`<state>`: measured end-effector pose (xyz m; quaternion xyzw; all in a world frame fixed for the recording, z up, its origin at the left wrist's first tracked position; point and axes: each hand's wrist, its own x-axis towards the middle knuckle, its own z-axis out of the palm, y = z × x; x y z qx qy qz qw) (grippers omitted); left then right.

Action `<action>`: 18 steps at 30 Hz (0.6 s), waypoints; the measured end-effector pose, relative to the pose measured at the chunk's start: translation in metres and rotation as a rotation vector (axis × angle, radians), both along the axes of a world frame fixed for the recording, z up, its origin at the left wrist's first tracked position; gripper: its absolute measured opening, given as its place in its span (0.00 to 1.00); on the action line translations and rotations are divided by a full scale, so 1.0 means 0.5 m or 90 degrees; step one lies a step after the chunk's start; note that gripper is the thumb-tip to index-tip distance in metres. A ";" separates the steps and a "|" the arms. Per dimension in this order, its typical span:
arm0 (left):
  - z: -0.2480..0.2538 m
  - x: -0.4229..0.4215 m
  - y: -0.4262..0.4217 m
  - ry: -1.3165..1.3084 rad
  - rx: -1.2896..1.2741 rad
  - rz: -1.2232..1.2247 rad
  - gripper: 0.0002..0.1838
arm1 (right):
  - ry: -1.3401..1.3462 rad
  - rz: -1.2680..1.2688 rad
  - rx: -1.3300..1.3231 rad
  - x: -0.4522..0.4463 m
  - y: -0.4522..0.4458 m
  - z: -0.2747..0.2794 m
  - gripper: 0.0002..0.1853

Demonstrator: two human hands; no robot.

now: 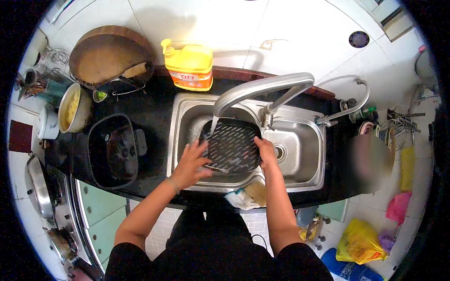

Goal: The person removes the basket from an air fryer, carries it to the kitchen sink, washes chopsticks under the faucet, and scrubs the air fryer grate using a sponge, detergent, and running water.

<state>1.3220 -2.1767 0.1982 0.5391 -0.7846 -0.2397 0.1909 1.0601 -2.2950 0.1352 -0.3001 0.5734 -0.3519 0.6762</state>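
Observation:
A black slotted air fryer tray (232, 146) is held in the left basin of the steel sink (188, 117). My right hand (267, 151) grips its right edge, fingers closed around the rim. My left hand (191, 164) is at the tray's left side with fingers spread, slightly blurred; whether it touches the surface is unclear. Water runs from the faucet (262, 91) onto the tray's upper left part. On the counter to the left sits a black air fryer basket (115, 152) with a handle.
A yellow detergent jug (190, 68) stands behind the sink. Cloths (247, 195) lie on the sink's front edge. At the left are a round wooden chopping board (105, 56) and a bowl (75, 107). The right basin (300, 154) has a drain.

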 end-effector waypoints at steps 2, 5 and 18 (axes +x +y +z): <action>0.024 0.005 0.013 0.003 -0.046 -0.004 0.18 | 0.002 0.039 0.111 0.002 -0.002 -0.034 0.16; -0.026 0.031 0.015 0.013 -0.114 -0.079 0.10 | -0.098 0.052 0.135 0.024 -0.003 -0.065 0.25; 0.032 -0.052 -0.238 0.856 0.449 0.327 0.09 | -0.086 0.032 0.045 -0.034 0.048 0.039 0.18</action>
